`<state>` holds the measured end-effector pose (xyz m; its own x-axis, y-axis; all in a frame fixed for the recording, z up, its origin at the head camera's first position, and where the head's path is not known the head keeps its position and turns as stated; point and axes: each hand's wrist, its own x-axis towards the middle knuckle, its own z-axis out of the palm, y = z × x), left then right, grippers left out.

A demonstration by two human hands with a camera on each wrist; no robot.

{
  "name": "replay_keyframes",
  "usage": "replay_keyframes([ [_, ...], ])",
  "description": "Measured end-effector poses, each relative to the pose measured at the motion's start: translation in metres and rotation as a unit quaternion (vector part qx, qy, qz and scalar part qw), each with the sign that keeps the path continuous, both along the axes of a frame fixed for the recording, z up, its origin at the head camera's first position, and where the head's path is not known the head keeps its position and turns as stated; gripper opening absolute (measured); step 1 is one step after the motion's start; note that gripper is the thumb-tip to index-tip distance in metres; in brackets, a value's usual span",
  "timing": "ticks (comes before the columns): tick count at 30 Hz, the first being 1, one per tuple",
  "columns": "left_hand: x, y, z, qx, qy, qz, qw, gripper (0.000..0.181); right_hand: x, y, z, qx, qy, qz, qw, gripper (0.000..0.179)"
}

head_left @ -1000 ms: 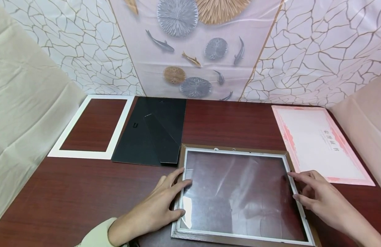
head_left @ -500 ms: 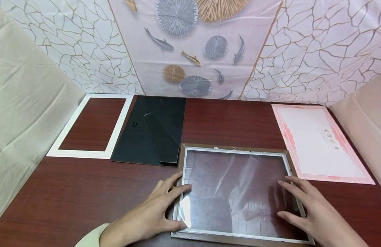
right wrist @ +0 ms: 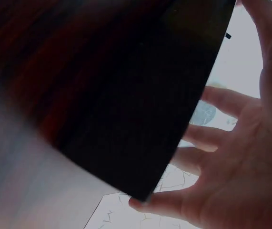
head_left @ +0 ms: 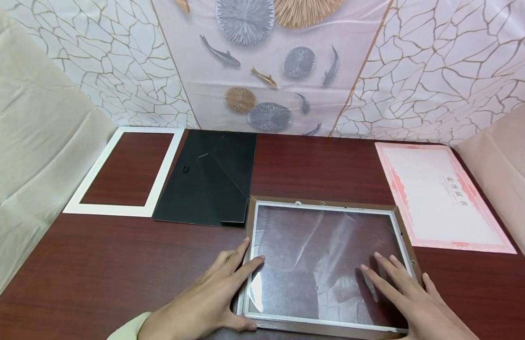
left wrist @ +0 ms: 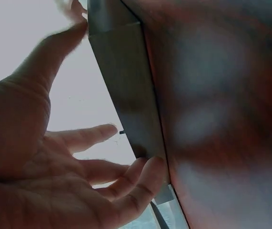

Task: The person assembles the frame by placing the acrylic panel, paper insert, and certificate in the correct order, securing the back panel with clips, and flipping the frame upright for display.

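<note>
A brown picture frame [head_left: 364, 207] with a white inner rim lies face down, a clear pane [head_left: 305, 264] inside it. Along its left side rests my left hand [head_left: 198, 302], the index finger reaching over the rim and the thumb at the near left corner. Its last fingers touch the frame's outer side [left wrist: 121, 81] in the left wrist view. Over the right part of the pane my right hand [head_left: 415, 302] spreads its fingers, the little finger beyond the right edge. The right wrist view shows that fingertip at a corner of the dark frame side [right wrist: 140, 109]; its thumb is partly out of view.
A black backing board [head_left: 203, 189] with a folded stand lies behind the frame, left of it. Further left is a white mat [head_left: 71, 203] with a cut-out window. A pink-bordered certificate [head_left: 432, 189] lies at the right. Patterned cloth [head_left: 296, 28] hangs behind the dark red table [head_left: 118, 264].
My right hand has left the frame's right rail and moved left and nearer, over the pane, fingers spreading. My left hand has slid slightly toward the near corner. The frame has stayed about in place.
</note>
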<state>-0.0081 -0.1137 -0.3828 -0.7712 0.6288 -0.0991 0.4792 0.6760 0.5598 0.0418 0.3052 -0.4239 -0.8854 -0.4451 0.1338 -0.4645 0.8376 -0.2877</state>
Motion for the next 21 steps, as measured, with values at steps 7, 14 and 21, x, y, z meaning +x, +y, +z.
replay_keyframes([
  [7,-0.003,0.001,0.002,-0.021,0.054,-0.011,0.9983,0.102,-0.006,-0.002,0.002,-0.021,-0.008,0.006,0.9997,0.128],
  [14,-0.015,0.01,0.005,-0.04,0.14,-0.005,0.9894,0.083,-0.024,0.0,0.011,-0.065,-0.008,-0.002,0.9978,0.127],
  [21,-0.036,0.016,0.007,-0.033,0.172,0.022,0.9842,0.064,-0.056,0.001,0.021,-0.066,-0.017,-0.021,0.9974,0.12],
])
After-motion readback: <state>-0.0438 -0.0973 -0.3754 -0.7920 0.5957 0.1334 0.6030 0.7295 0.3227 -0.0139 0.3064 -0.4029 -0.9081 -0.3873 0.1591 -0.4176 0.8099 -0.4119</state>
